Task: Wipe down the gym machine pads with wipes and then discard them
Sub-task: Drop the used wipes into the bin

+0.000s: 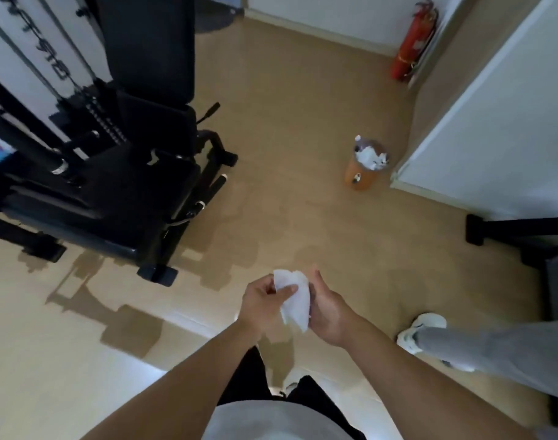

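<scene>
A crumpled white wipe [295,300] hangs between both hands at the lower middle of the head view. My left hand [261,301] pinches its upper left corner between thumb and fingers. My right hand [326,308] cups the wipe's right side with its fingers curled behind it. The black gym machine [112,173] stands at the upper left, with an upright back pad [150,42] and a seat pad [122,188] below it. A small orange bin [363,171] holding used white wipes stands on the floor ahead to the right, near a white wall.
Another person's grey trouser leg and white shoe [423,331] stand at the right. A black equipment foot [480,230] juts out from the right edge. A red fire extinguisher [414,46] leans in the far corner. Tan floor lies between me and the bin.
</scene>
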The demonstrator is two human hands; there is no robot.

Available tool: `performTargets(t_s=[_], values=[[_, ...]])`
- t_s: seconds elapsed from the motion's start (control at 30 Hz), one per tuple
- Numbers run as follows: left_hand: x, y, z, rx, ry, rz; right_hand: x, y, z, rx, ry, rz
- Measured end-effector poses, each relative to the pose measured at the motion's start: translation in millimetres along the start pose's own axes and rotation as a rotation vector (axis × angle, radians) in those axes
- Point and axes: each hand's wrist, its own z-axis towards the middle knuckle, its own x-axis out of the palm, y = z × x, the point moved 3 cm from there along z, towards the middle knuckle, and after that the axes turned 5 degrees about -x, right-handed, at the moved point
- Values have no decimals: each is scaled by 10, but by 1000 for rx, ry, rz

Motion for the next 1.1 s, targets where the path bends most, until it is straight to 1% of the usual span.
performTargets(t_s=[0.1, 0.23, 0.33, 0.43, 0.53, 0.6, 0.67, 0.73, 0.8, 0.87, 0.93, 1.0, 1.03, 1.1], values=[[150, -326, 410, -37, 0, -33, -147, 308, 263, -19, 2, -23], [333, -738, 1033, -11, 23, 166, -258, 753, 648, -100, -17, -82], [522, -1053, 1466, 17, 99, 264, -324, 1064, 952, -185, -156, -55], [795, -1351, 1793, -27, 134, 228, -447, 1439, 1150, -261, -350, -38], [1153, -1602, 2048, -69, 169, 189, -626, 1857, 1316, -321, -501, -123], [1420, -1758, 2230, -65, 206, 210, -772, 2169, 1420, -369, -555, -180], [1719, -1900, 2449, -53, 200, 237, -936, 2505, 1539, -416, -555, -258], [2041, -2029, 2691, -37, 123, 262, -1146, 2842, 1657, -441, -529, -378], [2346, -2135, 2929, -10, 39, 268, -1337, 3133, 1766, -445, -428, -429], [2625, -2261, 3175, 11, -14, 255, -1549, 3407, 1887, -405, -356, -347], [2863, -2393, 3408, 0, -38, 215, -1779, 3671, 1984, -368, -391, -243], [3063, -2542, 3624, -25, -47, 181, -1995, 3925, 2102, -330, -436, -192], [3152, -2612, 3727, -35, -41, 168, -2075, 4039, 2175, -299, -418, -175], [3313, -2761, 3938, -40, -10, 164, -2156, 4255, 2356, -236, -324, -153]])
